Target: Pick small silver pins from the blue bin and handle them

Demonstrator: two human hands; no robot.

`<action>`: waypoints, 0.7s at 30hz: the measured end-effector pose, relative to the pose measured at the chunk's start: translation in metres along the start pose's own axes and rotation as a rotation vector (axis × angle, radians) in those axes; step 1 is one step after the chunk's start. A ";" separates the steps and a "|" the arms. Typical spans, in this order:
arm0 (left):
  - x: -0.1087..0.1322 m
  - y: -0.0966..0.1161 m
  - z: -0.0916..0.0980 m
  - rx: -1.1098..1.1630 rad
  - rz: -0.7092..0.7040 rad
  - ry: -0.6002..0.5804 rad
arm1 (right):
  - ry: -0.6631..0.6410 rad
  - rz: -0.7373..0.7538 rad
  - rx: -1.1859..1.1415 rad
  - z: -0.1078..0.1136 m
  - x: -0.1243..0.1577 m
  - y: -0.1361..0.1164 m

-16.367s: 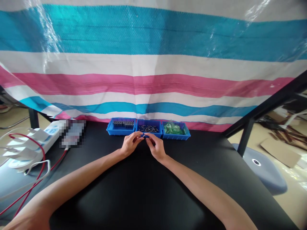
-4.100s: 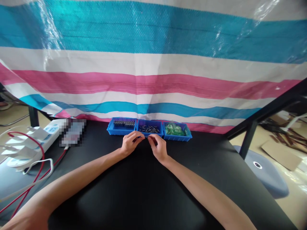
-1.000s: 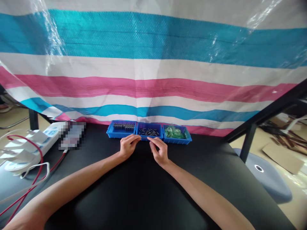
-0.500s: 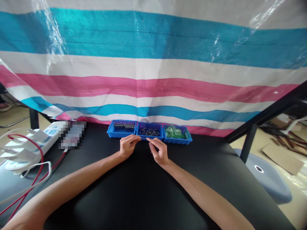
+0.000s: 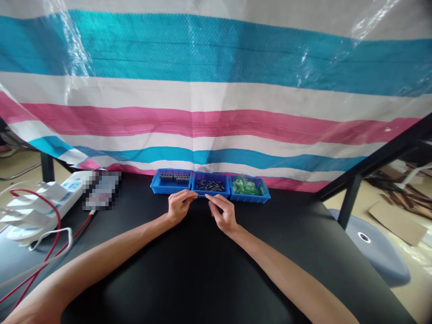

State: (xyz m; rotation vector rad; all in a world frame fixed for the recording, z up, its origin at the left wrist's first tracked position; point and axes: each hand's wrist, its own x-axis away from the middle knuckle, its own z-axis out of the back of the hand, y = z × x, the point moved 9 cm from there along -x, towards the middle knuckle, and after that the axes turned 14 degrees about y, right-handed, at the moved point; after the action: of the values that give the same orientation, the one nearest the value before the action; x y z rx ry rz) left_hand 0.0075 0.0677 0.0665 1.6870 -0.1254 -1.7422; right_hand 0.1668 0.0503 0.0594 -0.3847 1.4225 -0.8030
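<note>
Blue plastic marks the three small bins set in a row at the far edge of the black table (image 5: pixel 209 270): the left bin (image 5: pixel 171 181) holds dark cylindrical parts, the middle bin (image 5: pixel 211 184) thin metal pins, the right bin (image 5: pixel 249 186) green pieces. Both hands meet just in front of the middle bin. The left hand (image 5: pixel 178 207) has its fingertips pinched together, and the right hand (image 5: pixel 224 212) is curled with its forefinger and thumb pointing toward them. This looks like a fitting step, two tiny parts being brought together; the next move seems to call for fine alignment and a steady pinch. The part itself is too small to make out, and whether the right fingers actually grip anything cannot be told.
</note>
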 end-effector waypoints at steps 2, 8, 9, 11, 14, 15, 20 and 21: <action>0.000 0.000 0.000 0.003 -0.002 0.001 | -0.003 -0.010 -0.002 0.000 0.000 0.001; 0.001 -0.002 0.000 0.010 0.013 -0.001 | 0.002 -0.004 0.009 -0.001 0.000 0.002; 0.001 -0.002 0.000 0.012 0.018 -0.005 | 0.004 0.002 0.013 -0.001 0.000 0.002; 0.001 -0.003 0.000 0.015 0.026 -0.003 | 0.004 0.014 0.025 -0.001 0.001 0.002; 0.000 -0.005 0.001 0.015 0.042 0.011 | -0.007 0.022 0.048 -0.002 0.002 0.003; -0.001 -0.006 0.001 0.014 0.048 0.016 | -0.012 0.019 0.055 -0.002 0.002 0.004; 0.001 -0.001 -0.002 0.024 0.014 -0.012 | -0.044 0.018 0.066 -0.006 0.002 0.004; 0.003 0.004 -0.005 0.041 -0.031 -0.047 | -0.065 0.031 0.067 -0.008 0.002 0.003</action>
State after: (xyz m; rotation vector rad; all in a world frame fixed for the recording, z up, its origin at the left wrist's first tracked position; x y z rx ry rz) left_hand 0.0136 0.0651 0.0652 1.6854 -0.1580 -1.8140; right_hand 0.1597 0.0528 0.0548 -0.3332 1.3348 -0.8044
